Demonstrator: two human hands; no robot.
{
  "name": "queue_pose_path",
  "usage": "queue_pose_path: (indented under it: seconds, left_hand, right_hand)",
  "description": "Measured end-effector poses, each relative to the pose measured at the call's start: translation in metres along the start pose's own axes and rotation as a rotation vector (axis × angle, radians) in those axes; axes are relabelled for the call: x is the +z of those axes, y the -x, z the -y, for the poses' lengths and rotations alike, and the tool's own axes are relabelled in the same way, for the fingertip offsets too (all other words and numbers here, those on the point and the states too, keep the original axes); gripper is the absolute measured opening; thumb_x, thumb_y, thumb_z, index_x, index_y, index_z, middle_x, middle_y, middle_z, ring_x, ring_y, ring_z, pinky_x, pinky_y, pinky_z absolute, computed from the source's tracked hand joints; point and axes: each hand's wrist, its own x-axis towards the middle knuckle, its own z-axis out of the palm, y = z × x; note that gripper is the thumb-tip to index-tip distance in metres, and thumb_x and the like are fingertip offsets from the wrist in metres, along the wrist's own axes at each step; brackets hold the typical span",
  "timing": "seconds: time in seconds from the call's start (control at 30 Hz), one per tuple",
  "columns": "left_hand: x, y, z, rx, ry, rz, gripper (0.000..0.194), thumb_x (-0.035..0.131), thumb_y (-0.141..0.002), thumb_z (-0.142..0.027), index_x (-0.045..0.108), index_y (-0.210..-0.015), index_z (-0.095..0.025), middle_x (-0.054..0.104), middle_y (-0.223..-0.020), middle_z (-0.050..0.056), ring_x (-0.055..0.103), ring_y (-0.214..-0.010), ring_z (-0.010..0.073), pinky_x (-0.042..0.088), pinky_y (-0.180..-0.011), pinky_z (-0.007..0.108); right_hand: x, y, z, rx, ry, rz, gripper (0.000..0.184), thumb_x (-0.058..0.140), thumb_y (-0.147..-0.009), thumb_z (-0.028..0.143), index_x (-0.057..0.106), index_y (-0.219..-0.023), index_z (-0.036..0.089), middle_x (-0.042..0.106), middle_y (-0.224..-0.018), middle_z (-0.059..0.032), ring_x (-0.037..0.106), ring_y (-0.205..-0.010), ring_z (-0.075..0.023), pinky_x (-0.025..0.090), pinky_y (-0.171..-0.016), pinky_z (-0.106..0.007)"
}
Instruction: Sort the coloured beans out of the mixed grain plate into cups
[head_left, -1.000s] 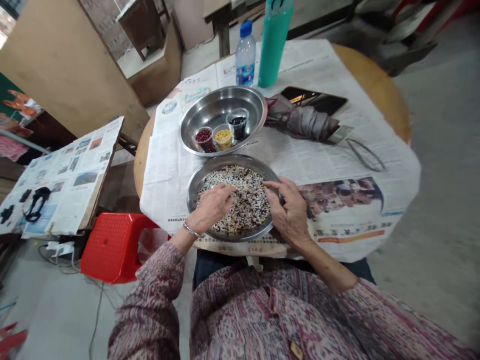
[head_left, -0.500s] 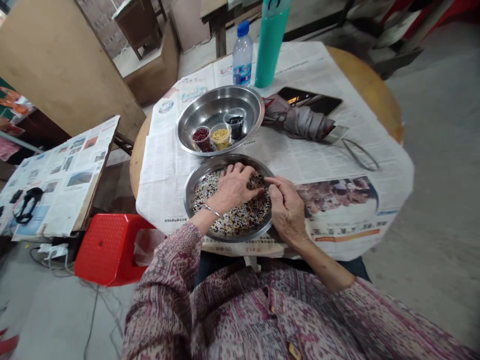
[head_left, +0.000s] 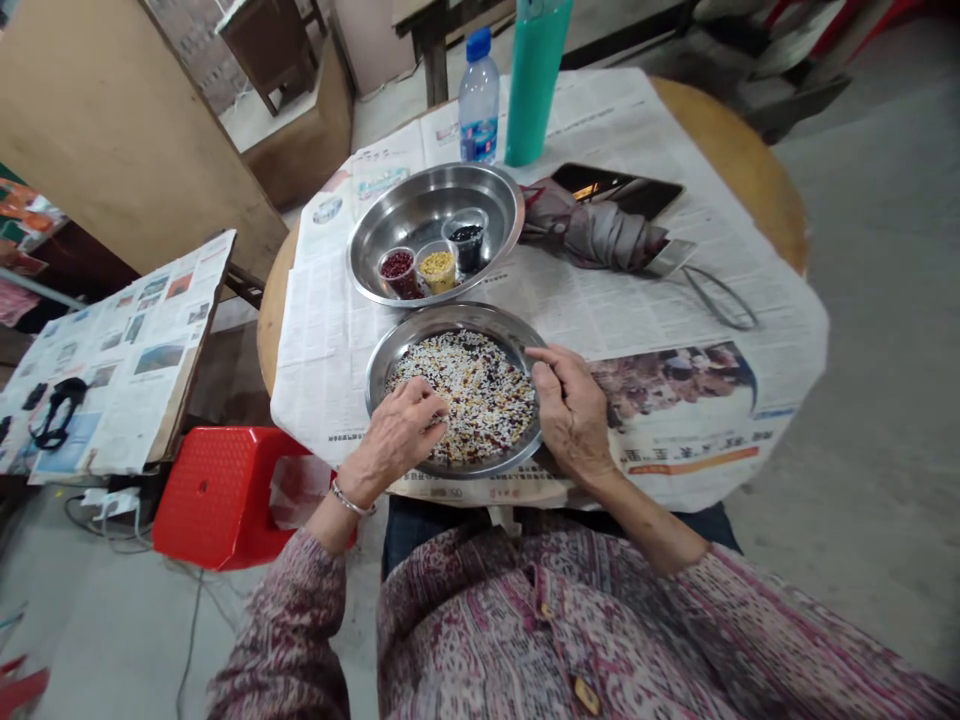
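Observation:
Mixed white, yellow, dark red and black grains and beans (head_left: pixel 480 385) are spread over the bottom of a shallow steel basin (head_left: pixel 531 455) close to my body. At its left side my left hand (head_left: pixel 401 432) is over the grains, fingers curled and bunched with the thumb; whatever they pinch is hidden. My right hand (head_left: pixel 576 415) grips the basin's right rim, thumb inside and the index finger along the edge. Behind stands a second steel basin (head_left: pixel 394 215). Inside it are clear cups of red beans (head_left: pixel 397 268), yellow beans (head_left: pixel 437 268) and black beans (head_left: pixel 468 240).
Newspaper covers the round table (head_left: pixel 757 170). Toward the back are a water bottle (head_left: pixel 478 100) and a teal bottle (head_left: pixel 536 90). A folded umbrella (head_left: pixel 600 228) lies beside a dark tablet (head_left: pixel 637 188) at the right. A red stool (head_left: pixel 214 495) stands on the floor at left.
My left hand has drawn back from the middle of the near basin to its left side, fingers now curled, uncovering the grains. My right hand stays on the rim.

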Motion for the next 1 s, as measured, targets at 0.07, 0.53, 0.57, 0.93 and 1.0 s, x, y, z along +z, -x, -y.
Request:
queue_pose_path:
  seconds: [0.07,0.53,0.57,0.93,1.0]
  left_hand:
    - [0.004,0.011,0.005,-0.041,0.075,-0.129,0.009,0.055,-0.099,-0.015,0.062,-0.095,-0.020,0.062,-0.100,0.005,0.061,-0.095,0.0174,0.053,-0.091,0.032]
    - [0.026,0.026,0.029,-0.156,0.034,-0.407,0.012,0.064,-0.092,-0.014,0.066,-0.086,-0.024,0.072,-0.081,-0.003,0.065,-0.089,0.0172,0.032,-0.119,0.046]
    - [0.027,0.026,0.029,-0.148,0.050,-0.413,0.012,0.064,-0.092,-0.014,0.067,-0.086,-0.023,0.072,-0.081,-0.004,0.065,-0.089,0.0170,0.031,-0.119,0.046]
    - [0.039,0.027,0.028,-0.264,0.269,-0.434,0.007,0.070,-0.093,-0.020,0.068,-0.087,-0.023,0.075,-0.088,0.000,0.066,-0.091,0.0196,0.043,-0.106,0.044]
    - [0.039,0.027,0.029,-0.252,0.279,-0.445,0.007,0.069,-0.093,-0.020,0.067,-0.088,-0.023,0.076,-0.091,0.000,0.066,-0.092,0.0199,0.045,-0.102,0.042]
  right_hand:
    - [0.000,0.000,-0.001,-0.007,0.006,0.001,0.031,0.046,-0.100,0.042,0.069,-0.110,0.023,0.071,-0.118,-0.0110,0.064,-0.116,-0.0274,0.047,-0.107,-0.054]
    - [-0.012,-0.008,0.023,-0.345,0.320,0.156,0.019,0.054,-0.094,0.030,0.070,-0.103,0.024,0.070,-0.109,-0.0109,0.064,-0.106,-0.0290,0.051,-0.099,-0.052]
    - [-0.012,-0.012,0.027,-0.384,0.352,0.241,0.018,0.052,-0.094,0.029,0.069,-0.100,0.025,0.070,-0.102,-0.0100,0.064,-0.101,-0.0281,0.052,-0.095,-0.051]
    - [0.025,-0.033,0.012,-0.327,0.515,0.660,0.008,0.054,-0.081,0.025,0.057,-0.074,0.024,0.063,-0.072,-0.0047,0.055,-0.065,-0.0193,0.045,-0.065,-0.035]
    - [0.028,-0.031,0.022,-0.262,0.422,0.759,0.008,0.055,-0.079,0.023,0.059,-0.071,0.024,0.063,-0.067,-0.0009,0.055,-0.061,-0.0175,0.044,-0.063,-0.033]
